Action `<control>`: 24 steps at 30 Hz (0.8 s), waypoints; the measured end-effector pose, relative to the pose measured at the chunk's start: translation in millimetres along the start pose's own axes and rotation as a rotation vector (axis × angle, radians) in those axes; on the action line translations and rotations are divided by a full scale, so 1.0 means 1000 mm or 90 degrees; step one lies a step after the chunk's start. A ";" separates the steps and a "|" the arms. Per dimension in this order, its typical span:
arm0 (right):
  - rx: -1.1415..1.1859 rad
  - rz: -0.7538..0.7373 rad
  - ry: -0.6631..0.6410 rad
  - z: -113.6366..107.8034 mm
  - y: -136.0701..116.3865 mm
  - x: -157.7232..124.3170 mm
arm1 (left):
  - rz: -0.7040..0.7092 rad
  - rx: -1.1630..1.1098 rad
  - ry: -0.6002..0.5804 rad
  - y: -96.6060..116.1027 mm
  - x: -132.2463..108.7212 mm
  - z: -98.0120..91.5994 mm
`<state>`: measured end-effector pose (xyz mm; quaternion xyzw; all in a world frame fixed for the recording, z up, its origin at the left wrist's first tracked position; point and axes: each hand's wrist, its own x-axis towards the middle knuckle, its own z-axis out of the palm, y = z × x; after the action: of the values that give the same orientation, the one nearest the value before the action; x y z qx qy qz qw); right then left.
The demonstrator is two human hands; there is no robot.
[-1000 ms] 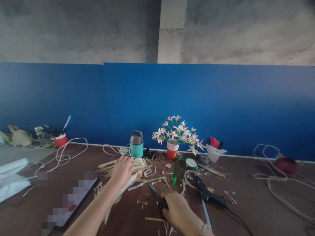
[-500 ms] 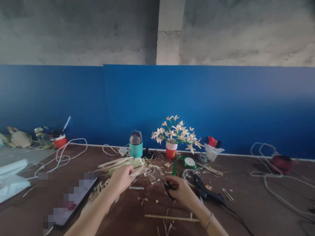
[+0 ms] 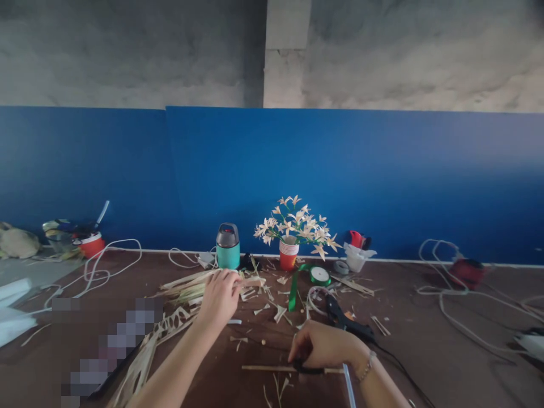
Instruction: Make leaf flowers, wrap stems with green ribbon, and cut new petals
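Observation:
My left hand [image 3: 221,297] reaches forward onto a heap of pale dried leaf strips [image 3: 187,286], its fingers curled over the strips at the heap's right end. My right hand [image 3: 323,345] rests low on the brown table [image 3: 425,362], closed around the black handles of a pair of scissors [image 3: 306,369]. A thin wooden stick [image 3: 267,368] lies just left of that hand. Small pale offcuts [image 3: 276,311] are scattered between the two hands.
A black glue gun [image 3: 345,322] and its cord lie right of my right hand. Behind stand a teal flask [image 3: 228,247], a red cup of pale flowers [image 3: 289,249] and a green ribbon spool [image 3: 319,276]. White cables [image 3: 106,266] lie left and right. A blue board [image 3: 340,181] backs the table.
My right hand dropped with the scissors from mid-table to the table near the stick. My left hand went forward from a pinched strip back onto the heap. The view shifted slightly.

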<state>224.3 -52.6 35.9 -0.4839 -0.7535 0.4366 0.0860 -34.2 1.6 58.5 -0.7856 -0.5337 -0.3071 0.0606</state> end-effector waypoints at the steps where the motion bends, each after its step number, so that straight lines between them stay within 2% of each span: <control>1: -0.007 0.011 0.007 -0.001 0.002 0.000 | 0.014 -0.009 0.017 0.003 -0.004 0.005; 7: -0.044 0.036 0.170 -0.001 0.012 0.015 | 0.074 -0.012 0.050 0.007 -0.022 0.028; 12: -0.038 0.043 0.295 0.003 0.018 0.023 | 0.087 0.010 0.075 0.008 -0.028 0.024; 15: 0.021 0.027 0.282 0.001 0.018 0.022 | 0.119 0.018 0.137 0.010 -0.030 0.021; 18: 0.106 0.008 0.237 -0.004 0.013 0.019 | 0.174 -0.004 0.248 0.011 -0.031 0.022; 20: 0.230 -0.018 0.197 -0.006 0.007 0.016 | 0.218 -0.026 0.293 0.012 -0.032 0.023; 24: 0.576 -0.097 0.127 0.005 -0.009 0.014 | 0.304 -0.054 0.283 0.020 -0.037 0.027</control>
<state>208.3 -45.2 34.8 -0.3805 -0.5089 0.6649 0.3926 -14.6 -24.6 21.3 -0.8042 -0.2948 -0.4701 0.2131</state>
